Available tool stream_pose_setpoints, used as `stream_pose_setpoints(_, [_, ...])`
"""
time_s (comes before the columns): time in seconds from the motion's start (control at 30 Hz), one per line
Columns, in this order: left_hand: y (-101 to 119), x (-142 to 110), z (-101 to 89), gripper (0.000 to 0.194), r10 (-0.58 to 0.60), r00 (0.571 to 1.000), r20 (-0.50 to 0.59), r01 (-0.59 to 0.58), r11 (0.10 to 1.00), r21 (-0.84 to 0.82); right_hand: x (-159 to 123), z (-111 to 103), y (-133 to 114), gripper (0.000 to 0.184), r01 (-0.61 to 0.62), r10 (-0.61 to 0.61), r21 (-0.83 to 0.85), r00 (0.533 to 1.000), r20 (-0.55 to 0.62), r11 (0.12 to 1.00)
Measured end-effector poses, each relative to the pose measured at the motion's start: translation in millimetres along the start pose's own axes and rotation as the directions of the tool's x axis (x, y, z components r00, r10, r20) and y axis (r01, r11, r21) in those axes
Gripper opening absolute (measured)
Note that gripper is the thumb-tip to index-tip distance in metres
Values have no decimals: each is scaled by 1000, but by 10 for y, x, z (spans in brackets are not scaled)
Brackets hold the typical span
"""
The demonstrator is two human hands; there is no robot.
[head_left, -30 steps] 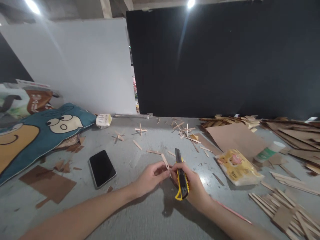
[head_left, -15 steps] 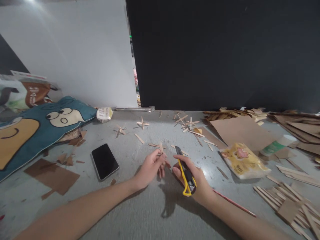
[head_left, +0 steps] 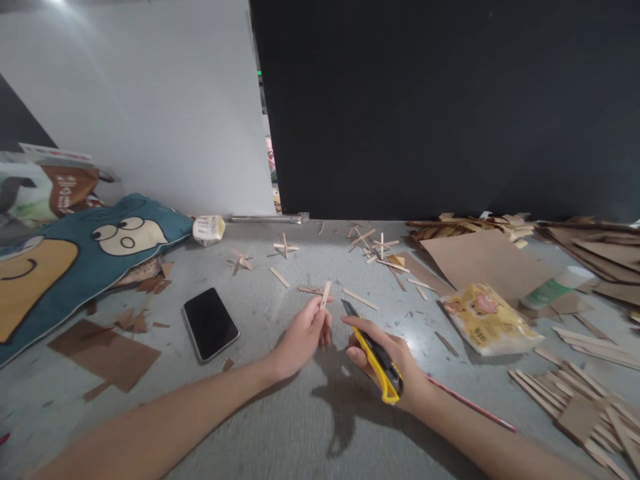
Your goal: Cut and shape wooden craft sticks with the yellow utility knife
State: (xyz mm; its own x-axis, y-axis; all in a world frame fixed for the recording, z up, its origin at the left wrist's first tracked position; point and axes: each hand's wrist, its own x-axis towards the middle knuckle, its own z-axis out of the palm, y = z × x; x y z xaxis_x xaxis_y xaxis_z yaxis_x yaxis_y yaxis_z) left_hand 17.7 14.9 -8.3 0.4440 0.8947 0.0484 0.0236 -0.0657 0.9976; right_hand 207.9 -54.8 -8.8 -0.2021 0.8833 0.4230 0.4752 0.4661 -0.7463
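Observation:
Pinched between the thumb and fingers of my left hand [head_left: 303, 333] is a pale wooden craft stick [head_left: 326, 293], its upper end pointing up and away. My right hand [head_left: 387, 353] grips a yellow and black utility knife [head_left: 379, 363], blade out and pointing up to the left. The blade is apart from the craft stick, a short way to its right. Just beyond my hands, loose sticks [head_left: 360, 299] lie on the grey table [head_left: 280, 427]. Farther back are small crossed-stick pieces [head_left: 286, 247].
A phone [head_left: 211, 325] lies left of my hands, near cardboard scraps [head_left: 113, 353] and a blue cushion [head_left: 100, 260]. To the right are a yellow tissue pack [head_left: 487, 320], a green and white tube [head_left: 555, 290], a red pencil-like rod [head_left: 473, 403] and a heap of sticks [head_left: 540, 393].
My right hand with the utility knife has shifted slightly right and toward me, and the knife is tilted more to the left. The craft stick in my left hand now leans right and shows more.

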Motion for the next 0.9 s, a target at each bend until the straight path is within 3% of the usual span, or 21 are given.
stream_pose_setpoints(0.23, [44, -15, 7, 54, -10, 1000, 22, 9, 1000, 24, 23, -9, -68, 31, 194, -197, -86, 980, -27, 977])
stream_pose_setpoints(0.43, [107, -33, 27, 51, -33, 999, -7, 33, 999, -14, -32, 40, -29, 30, 78, -86, -65, 989, -120, 995])
stream_pose_setpoints(0.7, [43, -2, 12, 50, -3, 1000, -10, 3, 999, 32, 10, 1, -82, 22, 203, -216, -117, 970, -109, 972])
stream_pose_setpoints(0.9, [0, 2, 12, 45, 35, 999, -11, -34, 998, 53, 5, 10, -67, 23, 211, -226, -143, 969, -102, 967])
